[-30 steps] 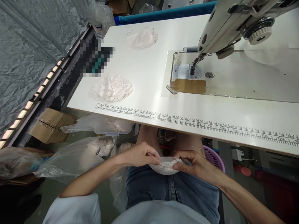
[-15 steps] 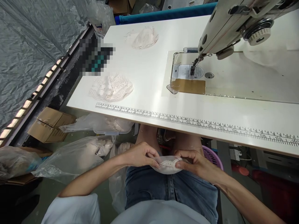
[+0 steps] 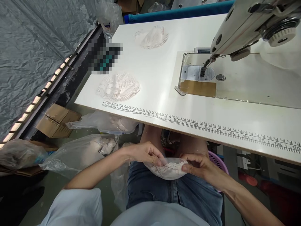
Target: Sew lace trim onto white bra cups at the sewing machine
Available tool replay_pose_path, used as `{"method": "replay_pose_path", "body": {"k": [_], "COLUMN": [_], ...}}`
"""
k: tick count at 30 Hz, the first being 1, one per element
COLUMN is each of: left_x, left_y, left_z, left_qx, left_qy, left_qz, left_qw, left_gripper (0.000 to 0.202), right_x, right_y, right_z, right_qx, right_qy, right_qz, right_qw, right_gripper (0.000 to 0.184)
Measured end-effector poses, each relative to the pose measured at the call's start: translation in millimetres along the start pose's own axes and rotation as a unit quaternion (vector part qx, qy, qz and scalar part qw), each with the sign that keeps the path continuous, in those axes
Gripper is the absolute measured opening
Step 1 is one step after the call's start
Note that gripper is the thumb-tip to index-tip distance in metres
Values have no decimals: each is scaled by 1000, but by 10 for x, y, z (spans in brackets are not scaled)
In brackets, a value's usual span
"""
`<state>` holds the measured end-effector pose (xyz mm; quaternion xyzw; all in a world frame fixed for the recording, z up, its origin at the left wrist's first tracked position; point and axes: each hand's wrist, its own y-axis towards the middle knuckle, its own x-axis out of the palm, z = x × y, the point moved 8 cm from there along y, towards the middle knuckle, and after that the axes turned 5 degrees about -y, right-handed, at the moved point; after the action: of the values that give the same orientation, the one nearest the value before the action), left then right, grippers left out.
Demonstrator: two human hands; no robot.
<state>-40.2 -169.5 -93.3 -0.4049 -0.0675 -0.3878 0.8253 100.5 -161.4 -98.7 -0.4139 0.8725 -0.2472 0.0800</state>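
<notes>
Above my lap I hold a small, sheer white fabric piece with lace trim (image 3: pixel 168 172). My left hand (image 3: pixel 151 154) pinches it near its left part, fingertips at the lace. At its right end my right hand (image 3: pixel 196 164) grips the edge between thumb and fingers. Beyond the hands, on the white sewing table (image 3: pixel 155 78), lies a heap of white lace pieces (image 3: pixel 119 86). A stack of sheer white pieces (image 3: pixel 155 37) with loose threads rests farther back.
A sewing machine (image 3: pixel 244 28) stands at the right, its presser foot (image 3: pixel 203 71) over the needle plate. A printed ruler (image 3: pixel 183 121) runs along the table's front edge. Plastic bags (image 3: pixel 77 157), a cardboard box (image 3: pixel 58 121) and a purple basket (image 3: pixel 217 161) sit below.
More of the fabric piece shows between my hands, spread wider and lower, with its lace edge more visible. My left hand has shifted along it. The whole view has slid slightly.
</notes>
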Motion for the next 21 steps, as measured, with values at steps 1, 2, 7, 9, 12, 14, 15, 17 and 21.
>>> {"method": "replay_pose_path", "body": {"k": [1,2,7,9,12,14,15,17,21], "left_x": [3,5,4,6,2,-5,-10,-24,-29], "left_y": [1,2,6,10,22,29,31,28,1], "left_z": [-2,-3,7,13,12,9,8,10,-6], "left_qx": [-1,-1,11,16,19,23,26,32,22], "left_qy": [-8,-15,-24,-27,-37,-43,-45,-49,-41], "left_qz": [-2,-3,-1,-3,-8,-10,-11,-8,-12], "left_qw": [1000,1000,1000,1000,999,999,999,998,999], "left_gripper": [40,40,41,43,46,49,50,51,52], "right_x": [-6,-11,-9,-10,-20,-15,-9,-2,6], "right_y": [-1,-2,3,8,18,28,34,44,49], "right_z": [13,22,41,51,75,92,98,103,112], "right_qx": [2,3,11,17,27,32,33,31,31], "right_qy": [-7,-9,10,4,-3,0,4,13,24], "right_qz": [3,7,11,12,20,20,18,18,17], "right_qw": [1000,1000,1000,1000,999,999,999,999,999], "right_gripper": [33,33,32,35,38,39,39,38,38]}}
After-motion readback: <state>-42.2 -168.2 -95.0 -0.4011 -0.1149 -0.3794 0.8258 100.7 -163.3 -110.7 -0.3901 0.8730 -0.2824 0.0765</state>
